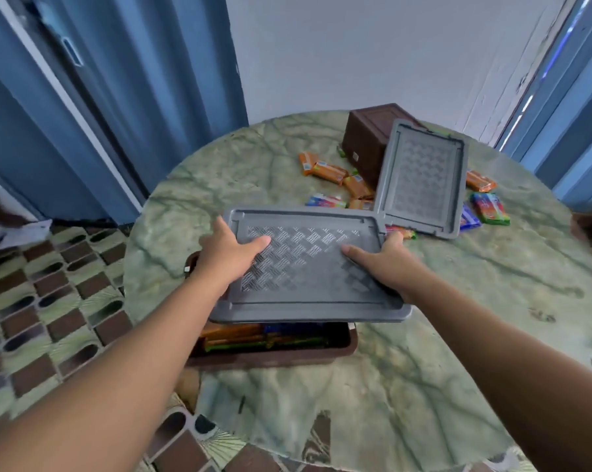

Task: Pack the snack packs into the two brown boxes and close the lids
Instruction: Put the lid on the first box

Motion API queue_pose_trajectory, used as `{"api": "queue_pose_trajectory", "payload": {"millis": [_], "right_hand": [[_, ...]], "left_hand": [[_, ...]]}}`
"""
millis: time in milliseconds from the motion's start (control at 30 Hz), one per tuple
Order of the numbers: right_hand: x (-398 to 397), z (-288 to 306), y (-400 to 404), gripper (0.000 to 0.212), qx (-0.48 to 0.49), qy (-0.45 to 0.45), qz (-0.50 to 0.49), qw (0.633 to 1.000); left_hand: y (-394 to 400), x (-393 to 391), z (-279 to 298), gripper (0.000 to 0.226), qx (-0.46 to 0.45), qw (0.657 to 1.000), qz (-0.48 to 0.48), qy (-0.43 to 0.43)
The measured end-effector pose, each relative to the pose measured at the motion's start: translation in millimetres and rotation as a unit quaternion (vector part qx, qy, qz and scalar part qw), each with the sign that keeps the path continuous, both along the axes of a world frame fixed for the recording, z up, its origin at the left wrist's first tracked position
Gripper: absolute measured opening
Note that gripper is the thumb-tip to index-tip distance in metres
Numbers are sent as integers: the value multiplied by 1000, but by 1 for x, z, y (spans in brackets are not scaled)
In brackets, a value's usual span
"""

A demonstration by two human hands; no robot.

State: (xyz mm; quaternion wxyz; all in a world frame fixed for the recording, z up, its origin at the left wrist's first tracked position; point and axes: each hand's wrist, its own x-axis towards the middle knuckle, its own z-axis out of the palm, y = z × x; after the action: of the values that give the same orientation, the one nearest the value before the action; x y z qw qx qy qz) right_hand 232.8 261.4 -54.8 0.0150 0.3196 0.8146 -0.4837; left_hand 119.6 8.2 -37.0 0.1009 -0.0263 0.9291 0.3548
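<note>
A grey lid (pixel 308 270) hangs tilted just above the near brown box (pixel 274 356). My left hand (pixel 228 252) grips its left edge, thumb on top, and my right hand (pixel 384 264) grips its right edge. Orange and blue snack packs (pixel 240 335) show inside that box under the lid's front edge. The second brown box (pixel 366 137) stands at the far side of the table, with a second grey lid (pixel 420 178) leaning against it. Loose orange snack packs (pixel 328 172) and colourful packs (pixel 490 207) lie around it.
The round green marbled table (pixel 458 301) carries everything. A tiled floor (pixel 49 301) lies to the left, with blue doors (pixel 66 114) behind it. A white wall stands beyond the table, and another blue door frame is at the right.
</note>
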Motion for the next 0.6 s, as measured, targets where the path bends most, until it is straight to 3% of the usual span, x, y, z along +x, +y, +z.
{"api": "queue_pose_trajectory", "payload": {"millis": [133, 233, 367, 433, 600], "right_hand": [[-8, -2, -46, 110, 33, -33, 43, 998], [-5, -3, -69, 94, 126, -67, 77, 987], [4, -10, -83, 90, 203, -66, 60, 975], [9, -13, -85, 93, 212, -69, 37, 974], [20, -18, -87, 89, 176, -57, -3, 983]], "left_hand": [[-52, 2, -13, 104, 7, 1000, 24, -13], [-80, 3, -25, 101, -4, 1000, 18, -21], [-89, 12, -38, 103, -133, 991, 1, -2], [-90, 20, -45, 102, -173, 984, -7, 31], [-97, 25, -60, 104, -134, 990, -33, 42]]}}
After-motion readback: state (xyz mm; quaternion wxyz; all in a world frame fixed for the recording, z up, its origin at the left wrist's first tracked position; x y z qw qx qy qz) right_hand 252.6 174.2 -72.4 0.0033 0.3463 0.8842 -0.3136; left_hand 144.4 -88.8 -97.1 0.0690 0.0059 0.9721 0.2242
